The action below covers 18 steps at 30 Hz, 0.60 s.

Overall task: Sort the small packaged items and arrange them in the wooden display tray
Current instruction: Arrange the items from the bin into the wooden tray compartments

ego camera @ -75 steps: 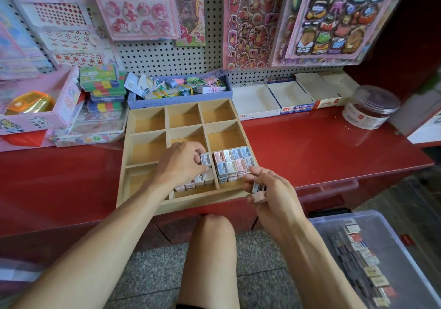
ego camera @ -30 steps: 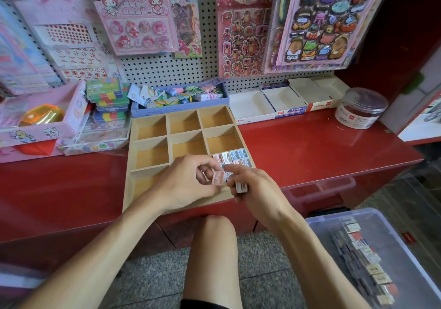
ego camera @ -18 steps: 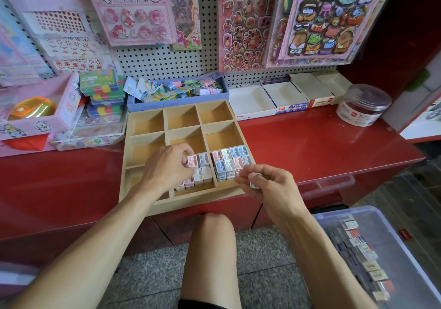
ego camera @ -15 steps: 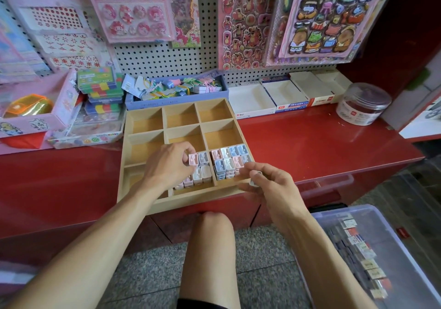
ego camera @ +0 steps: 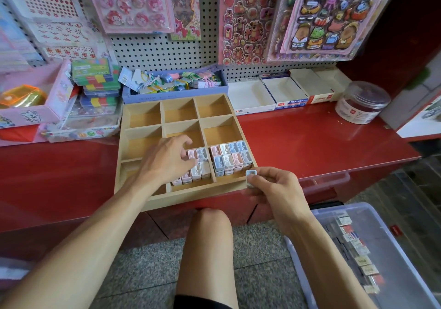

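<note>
The wooden display tray [ego camera: 183,199], three by three compartments, lies on the red counter [ego camera: 310,141]. Its front right compartment is packed with small pastel packets [ego camera: 230,157]. The front middle one is partly filled with more packets [ego camera: 201,165]. My left hand [ego camera: 164,163] hovers over that middle compartment; its curled fingertips rest against a pink packet [ego camera: 192,154] and the thumb is lifted off. My right hand [ego camera: 274,189] sits at the tray's front right corner and pinches a small blue packet [ego camera: 250,177] between thumb and fingers.
A clear plastic bin [ego camera: 393,249] with several more packets stands on the floor at lower right. Behind the tray are a lilac box of trinkets [ego camera: 171,86], white open boxes [ego camera: 250,96] and a round jar [ego camera: 362,103]. Sticker sheets hang on the pegboard. My knee [ego camera: 207,237] is below the counter.
A second ago both hands met over the tray around a pink packet. My left hand then carried it into the front middle compartment; my right hand drew back to the tray's corner with a blue packet.
</note>
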Each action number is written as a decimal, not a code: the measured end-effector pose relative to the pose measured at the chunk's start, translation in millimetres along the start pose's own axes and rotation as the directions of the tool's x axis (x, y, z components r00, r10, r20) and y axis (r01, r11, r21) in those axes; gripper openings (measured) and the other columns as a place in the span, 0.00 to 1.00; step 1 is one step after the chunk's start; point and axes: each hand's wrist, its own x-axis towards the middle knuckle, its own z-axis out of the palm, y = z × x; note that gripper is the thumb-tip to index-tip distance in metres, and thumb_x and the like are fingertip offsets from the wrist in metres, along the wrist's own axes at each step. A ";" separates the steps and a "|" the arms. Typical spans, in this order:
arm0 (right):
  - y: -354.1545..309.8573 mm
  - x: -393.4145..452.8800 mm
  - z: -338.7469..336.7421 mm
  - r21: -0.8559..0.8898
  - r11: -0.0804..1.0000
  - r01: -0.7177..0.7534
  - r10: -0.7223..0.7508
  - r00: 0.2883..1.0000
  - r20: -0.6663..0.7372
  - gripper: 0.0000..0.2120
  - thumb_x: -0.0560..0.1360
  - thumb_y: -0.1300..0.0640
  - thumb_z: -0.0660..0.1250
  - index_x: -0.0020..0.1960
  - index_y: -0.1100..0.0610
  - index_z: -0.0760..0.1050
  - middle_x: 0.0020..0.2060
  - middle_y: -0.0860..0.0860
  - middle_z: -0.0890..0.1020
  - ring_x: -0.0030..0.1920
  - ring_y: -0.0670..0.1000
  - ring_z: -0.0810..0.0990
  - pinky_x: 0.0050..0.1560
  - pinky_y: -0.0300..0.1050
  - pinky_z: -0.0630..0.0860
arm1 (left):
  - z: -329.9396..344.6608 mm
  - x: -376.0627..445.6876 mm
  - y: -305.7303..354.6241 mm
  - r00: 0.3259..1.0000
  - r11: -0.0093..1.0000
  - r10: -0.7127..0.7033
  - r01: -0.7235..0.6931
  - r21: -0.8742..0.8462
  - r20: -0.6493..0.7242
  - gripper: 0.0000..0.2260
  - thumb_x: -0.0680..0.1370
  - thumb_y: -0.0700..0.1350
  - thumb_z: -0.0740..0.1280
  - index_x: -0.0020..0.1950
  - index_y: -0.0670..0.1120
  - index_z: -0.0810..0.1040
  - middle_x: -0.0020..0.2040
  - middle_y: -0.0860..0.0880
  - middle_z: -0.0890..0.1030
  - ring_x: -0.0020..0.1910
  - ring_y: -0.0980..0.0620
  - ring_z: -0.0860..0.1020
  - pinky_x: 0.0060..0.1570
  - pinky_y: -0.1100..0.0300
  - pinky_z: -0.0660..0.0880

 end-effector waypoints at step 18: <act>-16.8 4.6 41.1 -0.010 0.999 0.036 -0.034 0.985 0.166 0.10 0.77 0.52 0.71 0.38 0.54 0.82 0.35 0.51 0.80 0.33 0.47 0.75 0.28 0.39 0.66 | -15.8 -45.9 34.4 0.959 0.884 0.277 -0.280 -0.375 -0.062 0.13 0.65 0.49 0.79 0.47 0.53 0.81 0.39 0.56 0.78 0.33 0.57 0.75 0.36 0.57 0.74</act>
